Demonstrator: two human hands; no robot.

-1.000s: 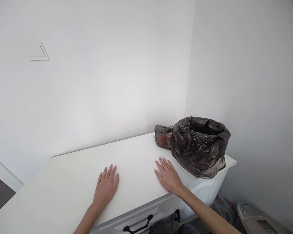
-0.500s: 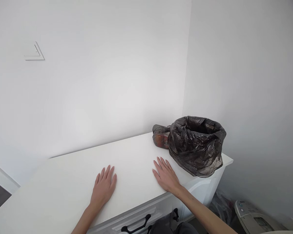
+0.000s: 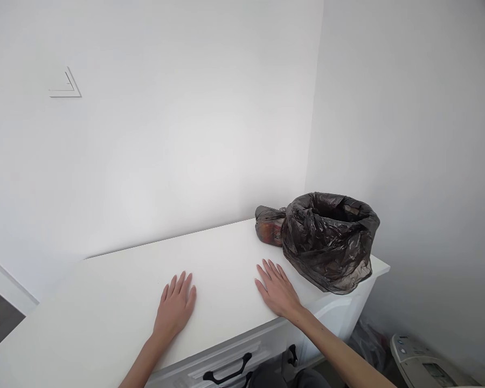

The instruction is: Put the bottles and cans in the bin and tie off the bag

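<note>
My left hand (image 3: pixel 174 304) lies flat, palm down, on the white cabinet top (image 3: pixel 222 275), with its fingers stretched out and nothing in it. Also palm down, my right hand (image 3: pixel 278 289) rests near the front edge, fingers spread and holding nothing. Just beyond it stands a dark, crumpled plastic bag (image 3: pixel 327 248) with a wide mouth facing up; its inside is mostly in shadow. Against that bag's left side sits a smaller bundle of dark plastic (image 3: pixel 270 226), with something reddish-orange showing through that I cannot make out.
Drawers with black handles (image 3: pixel 228 372) are below the front edge. A beige machine with a small display (image 3: pixel 424 361) stands low at the right, beside clear plastic (image 3: pixel 367 342). White walls meet behind the cabinet; a switch plate (image 3: pixel 67 86) is at upper left.
The whole view has shifted slightly, so everything appears a little further right. Both hands keep their places on the cabinet top, and the bags have not moved.
</note>
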